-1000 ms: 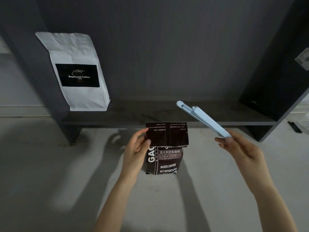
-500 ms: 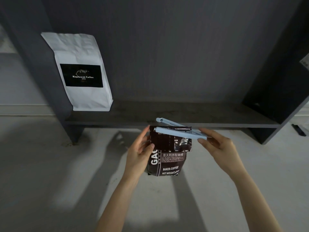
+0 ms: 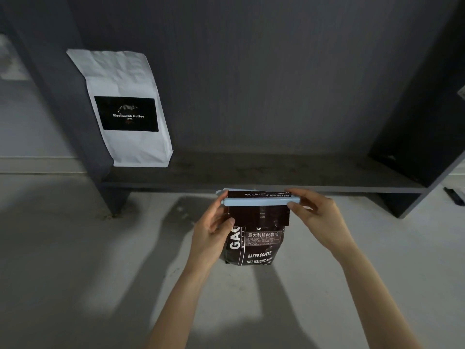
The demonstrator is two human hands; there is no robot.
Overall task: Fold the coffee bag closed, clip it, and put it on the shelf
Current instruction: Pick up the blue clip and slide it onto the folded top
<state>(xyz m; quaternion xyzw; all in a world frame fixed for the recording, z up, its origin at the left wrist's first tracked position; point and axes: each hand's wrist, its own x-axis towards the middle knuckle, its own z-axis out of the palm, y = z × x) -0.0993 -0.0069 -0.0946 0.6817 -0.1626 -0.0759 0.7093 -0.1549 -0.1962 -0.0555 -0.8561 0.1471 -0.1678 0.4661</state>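
Note:
A dark brown coffee bag (image 3: 259, 244) with white lettering stands on the pale floor just in front of the shelf, its top folded over. A long light-blue clip (image 3: 256, 201) lies level across the fold. My left hand (image 3: 214, 230) grips the bag's left side, fingertips at the clip's left end. My right hand (image 3: 314, 217) pinches the clip's right end between thumb and fingers. The dark grey shelf board (image 3: 251, 172) runs low behind the bag.
A white coffee bag (image 3: 125, 107) with a black label leans against the shelf's left upright (image 3: 63, 96). The shelf's right side panel (image 3: 415, 122) closes the bay. A dark object (image 3: 453, 195) lies on the floor at far right.
My right hand brought the clip from up in the air down onto the folded top of the bag; it now sits level across the fold. My left hand stayed on the bag.

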